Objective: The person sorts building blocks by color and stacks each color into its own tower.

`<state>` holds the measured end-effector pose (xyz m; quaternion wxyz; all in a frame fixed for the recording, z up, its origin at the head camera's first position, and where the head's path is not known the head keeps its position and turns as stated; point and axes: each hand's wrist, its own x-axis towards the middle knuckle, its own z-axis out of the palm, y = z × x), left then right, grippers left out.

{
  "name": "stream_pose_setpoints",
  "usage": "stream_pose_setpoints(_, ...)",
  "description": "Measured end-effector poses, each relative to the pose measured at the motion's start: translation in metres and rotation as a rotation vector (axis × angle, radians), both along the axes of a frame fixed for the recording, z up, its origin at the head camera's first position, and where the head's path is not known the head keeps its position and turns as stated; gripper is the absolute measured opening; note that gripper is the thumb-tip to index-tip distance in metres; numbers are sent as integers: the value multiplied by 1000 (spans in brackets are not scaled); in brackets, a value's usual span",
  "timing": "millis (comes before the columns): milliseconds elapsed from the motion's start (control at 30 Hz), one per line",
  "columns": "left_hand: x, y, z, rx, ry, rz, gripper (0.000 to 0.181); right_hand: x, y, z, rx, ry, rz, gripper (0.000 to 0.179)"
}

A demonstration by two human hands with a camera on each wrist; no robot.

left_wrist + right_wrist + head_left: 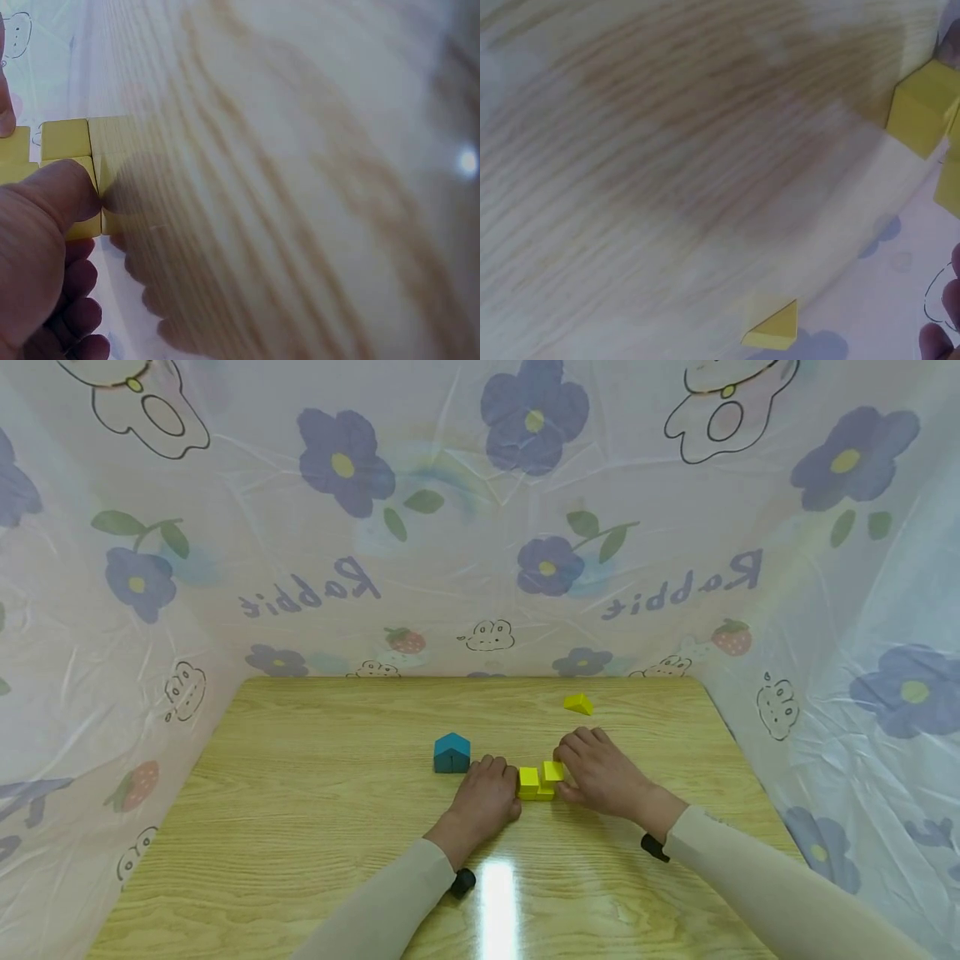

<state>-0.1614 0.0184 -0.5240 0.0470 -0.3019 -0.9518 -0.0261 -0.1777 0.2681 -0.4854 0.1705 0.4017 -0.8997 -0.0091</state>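
Several yellow blocks (528, 781) stand together in a small stack between the two hands. My left hand (487, 797) holds the left side of this stack. In the left wrist view its thumb (71, 187) lies across a lower yellow block (66, 137)'s neighbour, with the other fingers curled on the far side. My right hand (600, 772) pinches a yellow cube (552, 771) at the upper right of the stack, sitting slightly higher than the cube beside it. The right wrist view shows a lower yellow block (922, 111) on the table.
A blue house-shaped block pair (452, 754) stands left of the left hand. Beyond the right hand lies a yellow wedge block (578, 703). The wooden table (315, 827) is bordered by a flower-printed curtain (450, 543) at the back and sides.
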Motion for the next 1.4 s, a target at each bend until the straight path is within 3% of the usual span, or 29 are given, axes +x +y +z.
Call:
stream_pose_setpoints(433, 0, 0, 0, -5, 18, -1, 33, 3, -4, -12, -23, 37, 40, 34)
stream_pose_setpoints(767, 0, -1, 0, -1, 23, 1, 32, 4, -5, -13, -17, 38, 31, 33)
stream_pose_setpoints(1400, 1, 0, 2, 8, -33, 13, 36, 4, -4, -16, -26, 29, 23, 33)
